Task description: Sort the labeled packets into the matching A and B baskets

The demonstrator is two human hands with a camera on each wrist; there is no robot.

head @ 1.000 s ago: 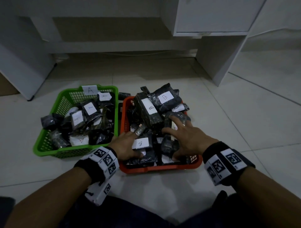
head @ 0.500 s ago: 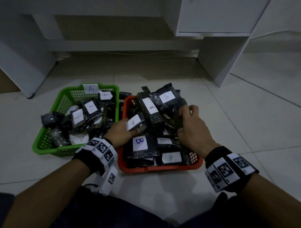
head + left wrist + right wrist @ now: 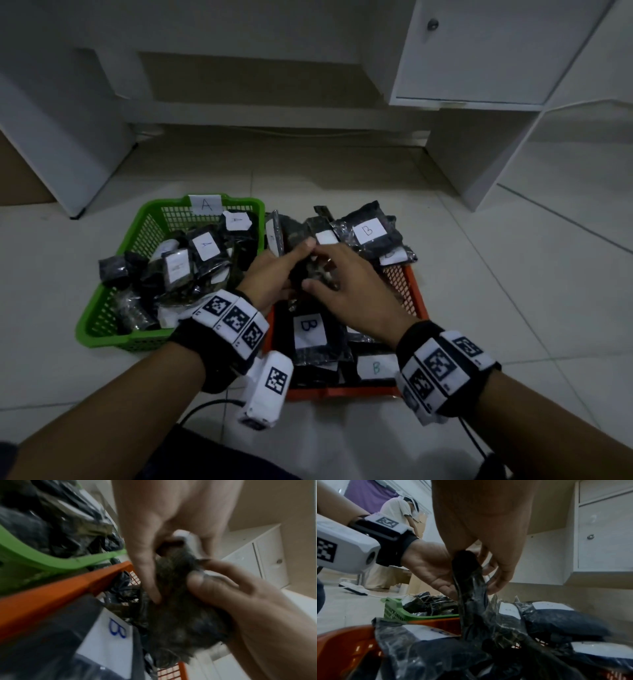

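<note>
Nearest you, over the middle of the orange basket (image 3: 412, 289), both your hands meet on one dark packet (image 3: 310, 270): your left hand (image 3: 270, 277) curls round its left side, thumb and fingers closed on it, and your right hand (image 3: 346, 284) pinches it from the right, fingertips pressed into the wrapper. From the left wrist view the packet hangs just above the pile, its label turned away, so you cannot tell its letter.

Below your hands lie two packets with white B labels, one large (image 3: 308, 330) and one at the basket's near edge (image 3: 375, 368); a third B packet (image 3: 368, 231) sits heaped at the far edge. More dark packets crowd around them, too tangled to count.

Touching the orange basket's left side stands the green basket (image 3: 102, 318), its far rim tagged A (image 3: 205, 204). At least two packets (image 3: 205, 248) inside show A labels; one dark packet (image 3: 113, 270) hangs over its left rim.

Both baskets rest on a pale tiled floor (image 3: 496, 291). Beyond them stands a white desk with a cupboard door (image 3: 479, 61) and a small knob. The right wrist view shows another person in a pale top standing far off.
</note>
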